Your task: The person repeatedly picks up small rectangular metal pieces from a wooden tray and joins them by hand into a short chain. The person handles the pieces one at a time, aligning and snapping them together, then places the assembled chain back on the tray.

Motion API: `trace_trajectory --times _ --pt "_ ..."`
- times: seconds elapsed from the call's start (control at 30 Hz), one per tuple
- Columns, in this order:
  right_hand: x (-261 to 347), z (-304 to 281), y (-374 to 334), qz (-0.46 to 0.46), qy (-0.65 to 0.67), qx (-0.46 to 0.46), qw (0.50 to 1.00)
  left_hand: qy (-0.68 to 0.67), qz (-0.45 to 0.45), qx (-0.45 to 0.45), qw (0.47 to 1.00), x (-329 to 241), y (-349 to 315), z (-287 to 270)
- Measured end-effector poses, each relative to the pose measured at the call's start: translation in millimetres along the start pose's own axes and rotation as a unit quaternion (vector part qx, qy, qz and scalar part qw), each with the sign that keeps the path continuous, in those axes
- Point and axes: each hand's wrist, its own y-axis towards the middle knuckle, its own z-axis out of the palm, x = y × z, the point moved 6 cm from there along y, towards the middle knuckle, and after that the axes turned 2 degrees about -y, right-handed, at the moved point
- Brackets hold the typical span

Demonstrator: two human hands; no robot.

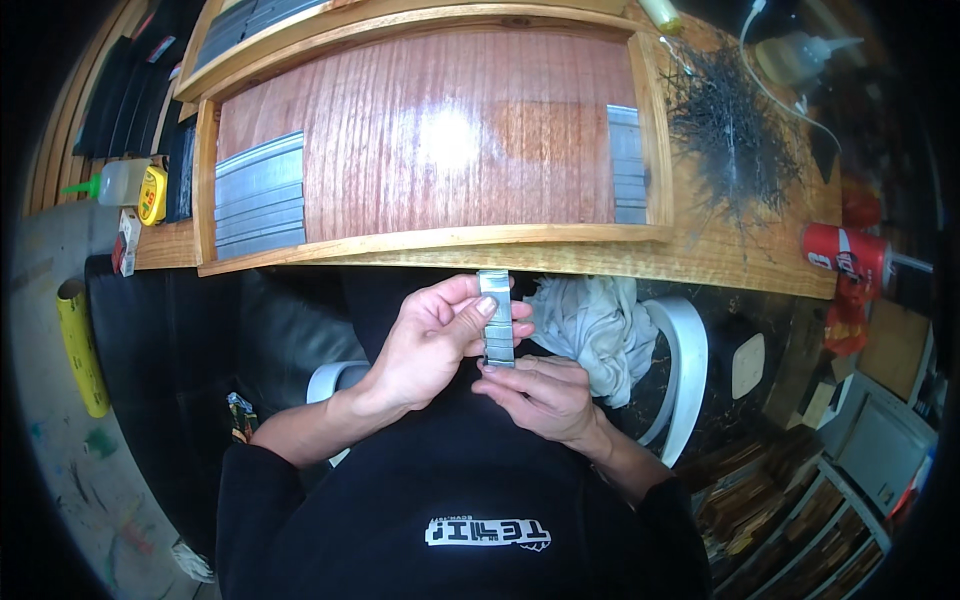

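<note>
In front of my chest, just off the table's edge, is a narrow stack of grey metallic-looking strips (pixel 499 325), with cross lines along its length. My left hand (pixel 425 340) is closed around it, thumb across the front and fingertips showing past its right side. At its lower end, my right hand (pixel 545 393) pinches with thumb and fingers. Beyond the hands lies a shallow wooden tray (pixel 430 240). Similar grey strips (pixel 259 195) lie in rows at its left end, and a narrower group of strips (pixel 627 165) lies at its right end.
Right of the tray, a heap of thin dark wire-like pieces (pixel 735 130) lies on the wooden table (pixel 690 255). A red can (pixel 845 250) and a squeeze bottle (pixel 795 60) stand farther right. A pale cloth (pixel 600 335) hangs by a chair arm (pixel 685 365).
</note>
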Motion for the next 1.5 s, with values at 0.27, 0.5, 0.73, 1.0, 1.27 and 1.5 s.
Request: trace_trajectory --times 0.27,0.5,0.73,1.0,1.27,1.5 --pt "-6 5 -11 0.014 0.029 -0.012 0.999 0.083 -0.065 0.003 0.994 -10 3 -1" --pt "-10 9 -5 0.039 0.094 -0.008 0.995 0.142 -0.062 0.028 0.987 -16 14 -7" --pt "-5 4 -1 0.087 0.069 0.018 0.994 0.138 -0.093 0.026 0.986 -20 16 -2" --pt "44 -68 71 0.131 -0.108 0.002 0.985 0.451 0.356 0.118 0.81 -60 -15 33" --pt "51 -56 119 -0.054 -0.066 -0.018 0.996 0.499 0.402 0.074 0.765 -92 -1 50" --pt "79 -59 115 -0.129 -0.076 -0.046 0.988 0.48 0.5 0.109 0.713 -103 -22 67"
